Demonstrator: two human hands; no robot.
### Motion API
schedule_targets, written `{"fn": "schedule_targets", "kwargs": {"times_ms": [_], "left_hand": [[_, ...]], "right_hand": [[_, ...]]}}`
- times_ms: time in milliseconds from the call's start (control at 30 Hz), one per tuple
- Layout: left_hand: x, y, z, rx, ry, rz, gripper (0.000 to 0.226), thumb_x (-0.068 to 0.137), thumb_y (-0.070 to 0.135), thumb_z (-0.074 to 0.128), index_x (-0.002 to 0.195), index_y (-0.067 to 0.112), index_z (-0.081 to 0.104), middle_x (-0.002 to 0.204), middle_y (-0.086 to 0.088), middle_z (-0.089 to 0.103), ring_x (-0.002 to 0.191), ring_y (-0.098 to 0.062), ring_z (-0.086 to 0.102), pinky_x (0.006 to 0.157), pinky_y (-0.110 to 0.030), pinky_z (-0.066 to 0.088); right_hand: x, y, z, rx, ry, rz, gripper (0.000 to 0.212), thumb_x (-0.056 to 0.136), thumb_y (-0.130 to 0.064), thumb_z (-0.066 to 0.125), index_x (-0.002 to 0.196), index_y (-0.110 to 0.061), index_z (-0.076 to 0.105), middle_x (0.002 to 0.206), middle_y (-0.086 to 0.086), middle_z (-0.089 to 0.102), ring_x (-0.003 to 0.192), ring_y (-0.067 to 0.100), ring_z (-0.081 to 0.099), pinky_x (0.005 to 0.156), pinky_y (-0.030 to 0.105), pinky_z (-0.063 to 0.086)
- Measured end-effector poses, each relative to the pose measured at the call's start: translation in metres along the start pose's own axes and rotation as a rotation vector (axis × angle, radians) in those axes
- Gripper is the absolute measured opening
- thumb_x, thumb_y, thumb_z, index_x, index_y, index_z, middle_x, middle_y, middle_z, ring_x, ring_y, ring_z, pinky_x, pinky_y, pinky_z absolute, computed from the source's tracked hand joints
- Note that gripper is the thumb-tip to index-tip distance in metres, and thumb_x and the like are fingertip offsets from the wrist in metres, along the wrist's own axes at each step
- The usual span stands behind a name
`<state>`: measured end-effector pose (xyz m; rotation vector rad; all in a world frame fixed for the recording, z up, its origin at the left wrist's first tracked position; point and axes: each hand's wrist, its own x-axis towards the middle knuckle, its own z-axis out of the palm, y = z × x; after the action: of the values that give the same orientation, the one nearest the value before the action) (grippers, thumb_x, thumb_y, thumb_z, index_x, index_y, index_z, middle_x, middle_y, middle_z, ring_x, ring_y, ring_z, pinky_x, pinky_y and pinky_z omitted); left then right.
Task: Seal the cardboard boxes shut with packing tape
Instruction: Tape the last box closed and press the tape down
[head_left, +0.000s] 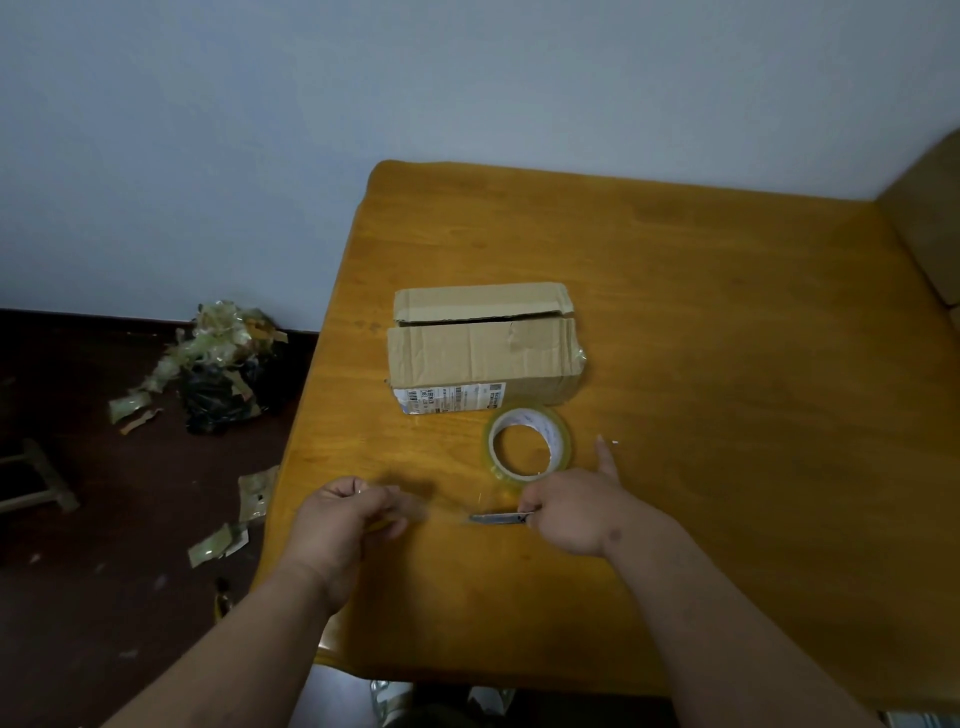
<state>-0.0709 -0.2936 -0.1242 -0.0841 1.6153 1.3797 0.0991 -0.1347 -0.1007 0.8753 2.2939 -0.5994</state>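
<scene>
Cardboard box: brown corrugated cardboard box (483, 345) lies on the orange-brown wooden table (727, 312), at twelve o'clock from my hands and well apart from them; its two top flaps meet along a dark open seam with no tape over it that I can see.
Tape roll: clear, yellowish roll of packing tape (529, 441) lies flat just at six o'clock of the box, touching or nearly touching my right hand.
Right hand: my right hand (571, 512) curls round the handle of a small metal blade, scissors or a cutter (501, 518), which points toward nine o'clock; one finger sticks out straight toward twelve o'clock.
Left hand: my left hand (345, 512) is curled with thumb and fingertips pinched together, probably on the free end of a clear strip of tape (447, 506) stretched toward the blade.
Doing it well: I should keep the strip taut and off the tabletop, cut cleanly across it near the roll, then carry it flat to the box, centre it along the seam and press from the middle outward so both flaps are caught.
Hard to make out: the strip is almost invisible against the wood and my left fingers are blurred, so I cannot be sure where it runs or whether it is cut.
Cut off: a second brown cardboard shape (930, 218) at two o'clock runs out of view; whether it is another box to seal I cannot tell.
Floor: crumpled used tape and scraps (218, 358) lie at nine to ten o'clock.
</scene>
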Motion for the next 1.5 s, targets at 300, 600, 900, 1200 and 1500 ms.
{"fn": "schedule_targets", "kwargs": {"times_ms": [300, 600, 900, 1200, 1500], "left_hand": [[0.004, -0.005, -0.005, -0.031, 0.038, 0.002, 0.034, 0.087, -0.011, 0.053, 0.062, 0.010, 0.042, 0.062, -0.012, 0.067, 0.070, -0.023, 0.065, 0.059, -0.028, 0.054], [0.007, -0.001, -0.013, 0.191, 0.028, 0.065, 0.040, 0.083, -0.011, 0.058, 0.057, 0.014, 0.039, 0.044, 0.002, 0.049, 0.047, -0.013, 0.049, 0.053, -0.027, 0.037], [0.005, -0.006, -0.025, 0.193, 0.031, 0.069, 0.051, 0.079, -0.010, 0.061, 0.042, 0.021, 0.046, 0.056, -0.010, 0.057, 0.065, -0.022, 0.057, 0.066, -0.032, 0.042], [0.006, -0.002, -0.032, 0.305, 0.072, 0.182, 0.033, 0.079, -0.005, 0.070, 0.059, 0.010, 0.048, 0.063, -0.009, 0.057, 0.066, -0.018, 0.055, 0.075, -0.034, 0.044], [0.011, -0.003, -0.041, 0.395, 0.102, 0.233, 0.024, 0.080, 0.006, 0.075, 0.067, 0.004, 0.055, 0.071, -0.014, 0.054, 0.071, -0.023, 0.047, 0.072, -0.033, 0.045]], "right_hand": [[-0.007, -0.003, -0.008, 0.006, -0.117, 0.008, 0.029, 0.097, -0.021, 0.042, 0.108, -0.033, 0.065, 0.088, -0.006, 0.069, 0.103, 0.012, 0.059, 0.114, 0.057, -0.018], [-0.020, 0.011, -0.030, 0.117, -0.309, 0.049, 0.013, 0.096, -0.006, 0.042, 0.103, -0.012, 0.052, 0.090, 0.004, 0.056, 0.083, 0.017, 0.051, 0.065, 0.025, 0.039], [-0.001, -0.020, -0.017, 0.472, 0.361, -0.138, 0.012, 0.088, -0.014, 0.061, 0.087, -0.026, 0.063, 0.092, -0.002, 0.057, 0.079, 0.015, 0.054, 0.068, 0.030, 0.048], [0.043, -0.053, 0.003, 0.199, 0.128, -0.158, 0.050, 0.091, -0.012, 0.060, 0.138, -0.029, 0.053, 0.132, 0.003, 0.061, 0.117, 0.024, 0.059, 0.094, 0.034, 0.052], [0.048, -0.046, 0.002, 0.170, 0.198, -0.163, 0.012, 0.097, -0.031, 0.056, 0.101, -0.022, 0.063, 0.104, -0.002, 0.053, 0.092, 0.020, 0.057, 0.081, 0.037, 0.053]]}}
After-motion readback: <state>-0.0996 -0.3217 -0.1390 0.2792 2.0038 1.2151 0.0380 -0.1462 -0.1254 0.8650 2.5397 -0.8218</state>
